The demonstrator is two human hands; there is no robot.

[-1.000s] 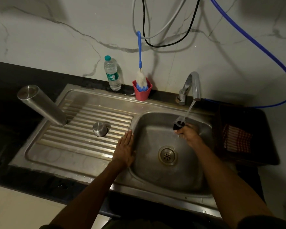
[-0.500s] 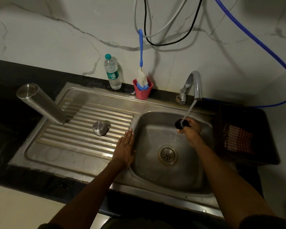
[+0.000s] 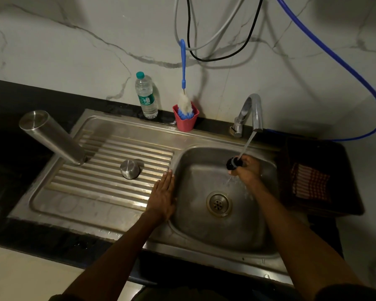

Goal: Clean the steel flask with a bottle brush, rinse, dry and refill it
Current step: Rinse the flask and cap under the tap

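The steel flask point(image 3: 52, 136) stands upside down on the ribbed drainboard point(image 3: 100, 187) at the left. Its steel cap cup point(image 3: 130, 169) sits upside down mid-drainboard. My right hand point(image 3: 246, 168) grips a small black stopper point(image 3: 233, 163) under the running stream from the tap point(image 3: 251, 109), over the sink basin point(image 3: 204, 227). My left hand point(image 3: 162, 195) rests flat, fingers straight, on the rim between drainboard and basin. The blue-handled bottle brush point(image 3: 183, 83) stands in a red cup point(image 3: 185, 119) at the back.
A plastic water bottle point(image 3: 145, 95) stands by the wall left of the red cup. A dark tray point(image 3: 319, 177) with a red checked cloth point(image 3: 309, 183) lies right of the sink. A blue hose point(image 3: 343, 61) and cables hang on the marble wall.
My right hand has turned the black stopper slightly under the water stream. The left hand and the flask have stayed put.
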